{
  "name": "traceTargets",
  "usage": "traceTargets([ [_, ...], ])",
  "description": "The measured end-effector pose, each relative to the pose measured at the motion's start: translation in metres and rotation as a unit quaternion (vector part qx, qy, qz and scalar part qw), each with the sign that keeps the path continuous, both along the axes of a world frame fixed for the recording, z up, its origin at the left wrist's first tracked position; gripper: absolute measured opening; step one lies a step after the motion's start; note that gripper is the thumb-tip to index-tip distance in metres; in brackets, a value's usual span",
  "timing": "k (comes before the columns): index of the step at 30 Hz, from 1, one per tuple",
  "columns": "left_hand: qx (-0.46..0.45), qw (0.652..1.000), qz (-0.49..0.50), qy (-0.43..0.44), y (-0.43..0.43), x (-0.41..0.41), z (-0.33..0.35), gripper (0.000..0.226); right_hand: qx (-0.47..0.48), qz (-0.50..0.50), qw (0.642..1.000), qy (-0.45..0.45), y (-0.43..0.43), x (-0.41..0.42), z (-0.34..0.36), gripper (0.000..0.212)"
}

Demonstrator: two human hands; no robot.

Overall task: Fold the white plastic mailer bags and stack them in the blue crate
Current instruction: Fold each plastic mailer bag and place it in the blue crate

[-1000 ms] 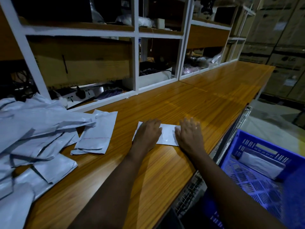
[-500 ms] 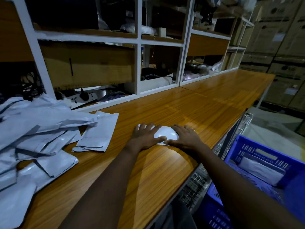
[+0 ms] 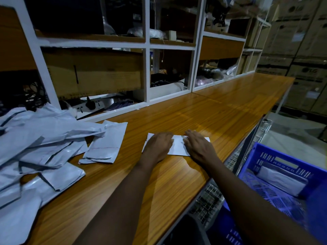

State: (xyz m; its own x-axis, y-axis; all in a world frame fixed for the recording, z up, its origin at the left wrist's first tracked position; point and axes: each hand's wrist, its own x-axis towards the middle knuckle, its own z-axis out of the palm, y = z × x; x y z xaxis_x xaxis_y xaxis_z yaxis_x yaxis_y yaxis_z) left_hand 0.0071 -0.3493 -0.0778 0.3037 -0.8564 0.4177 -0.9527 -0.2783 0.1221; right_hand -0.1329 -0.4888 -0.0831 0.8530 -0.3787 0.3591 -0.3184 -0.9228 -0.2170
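Both hands palm-down on one white mailer (image 3: 177,146) lying flat on wooden bench (image 3: 203,114), near the front edge, approx. centre of view. Left hand (image 3: 157,145) covers mailer's left part, fingers straight and close together, pressing down. Right hand (image 3: 198,147) covers right part, fingers straight, slightly spread, also pressing; no pinch seen on either. Mailer's left and right corners stick out past the hands; a strip shows btwn them.

Loose pile of mailers (image 3: 35,138) at far left of bench, crumpled and overlapping. A smaller mailer (image 3: 106,144) lies just beside the pile, apart from the left hand.

Blue crate (image 3: 256,156) sits lower right, below bench level, w/ one folded mailer (image 3: 281,181) flat inside.

Bkgd: white shelf unit (image 3: 146,68) along back of bench, power strip (image 3: 88,106) in its lower-left bay, cardboard boxes (image 3: 300,50) stacked at right. Lighting dim.
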Motion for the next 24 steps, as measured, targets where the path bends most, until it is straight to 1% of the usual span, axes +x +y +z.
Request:
traceTargets([
  [2,0.041,0.998,-0.011,0.043,0.001,0.000,0.005,0.044,-0.012,0.020,0.999,0.033,0.001,0.001,0.009,0.081],
  [3,0.063,0.996,-0.008,0.055,0.001,0.002,0.006,0.046,-0.015,0.020,0.998,0.052,-0.003,0.003,0.009,0.082],
  [4,0.084,0.995,0.002,0.059,0.001,0.003,0.007,0.048,-0.006,0.012,0.997,0.080,-0.002,0.002,0.012,0.076],
  [6,0.119,0.990,0.029,0.070,0.001,0.007,0.006,0.051,0.056,0.006,0.988,0.144,-0.006,0.004,0.009,0.059],
  [7,0.131,0.987,0.051,0.078,0.000,0.009,0.005,0.054,0.056,0.007,0.989,0.137,-0.013,0.007,0.005,0.058],
  [8,0.141,0.984,0.077,0.083,-0.001,0.010,0.005,0.058,0.077,-0.023,0.987,0.139,-0.013,0.009,0.007,0.063],
  [9,0.150,0.979,0.105,0.086,-0.002,0.010,0.004,0.062,0.066,-0.064,0.987,0.129,-0.011,0.009,0.007,0.073],
  [12,0.158,0.966,0.183,0.088,-0.005,0.006,0.004,0.068,0.008,-0.134,0.985,0.107,-0.011,0.007,-0.001,0.098],
  [13,0.156,0.963,0.204,0.079,-0.003,0.004,0.005,0.068,0.002,-0.153,0.981,0.123,-0.009,0.006,0.000,0.097],
  [15,0.131,0.965,0.225,0.034,0.003,-0.003,0.006,0.065,0.016,-0.193,0.975,0.112,-0.003,0.002,0.003,0.078],
  [16,0.108,0.969,0.220,-0.005,0.006,-0.007,0.006,0.063,-0.005,-0.199,0.975,0.095,0.001,0.001,0.005,0.071],
  [17,0.090,0.974,0.204,-0.043,0.008,-0.013,0.007,0.059,-0.025,-0.193,0.978,0.082,0.003,0.003,0.004,0.069],
  [18,0.078,0.978,0.181,-0.067,0.007,-0.019,0.008,0.055,-0.037,-0.178,0.980,0.087,0.007,0.005,0.002,0.069],
  [19,0.073,0.983,0.155,-0.071,0.004,-0.026,0.008,0.051,-0.036,-0.161,0.983,0.083,0.010,0.010,-0.001,0.070],
  [21,0.085,0.988,0.124,-0.044,-0.005,-0.040,0.009,0.049,-0.019,-0.142,0.986,0.080,0.017,0.017,-0.007,0.075],
  [23,0.101,0.986,0.130,-0.008,-0.011,-0.046,0.007,0.055,-0.028,-0.156,0.984,0.086,0.020,0.023,-0.010,0.075],
  [24,0.103,0.984,0.143,0.007,-0.013,-0.046,0.005,0.057,-0.028,-0.169,0.980,0.105,0.018,0.023,-0.011,0.078],
])
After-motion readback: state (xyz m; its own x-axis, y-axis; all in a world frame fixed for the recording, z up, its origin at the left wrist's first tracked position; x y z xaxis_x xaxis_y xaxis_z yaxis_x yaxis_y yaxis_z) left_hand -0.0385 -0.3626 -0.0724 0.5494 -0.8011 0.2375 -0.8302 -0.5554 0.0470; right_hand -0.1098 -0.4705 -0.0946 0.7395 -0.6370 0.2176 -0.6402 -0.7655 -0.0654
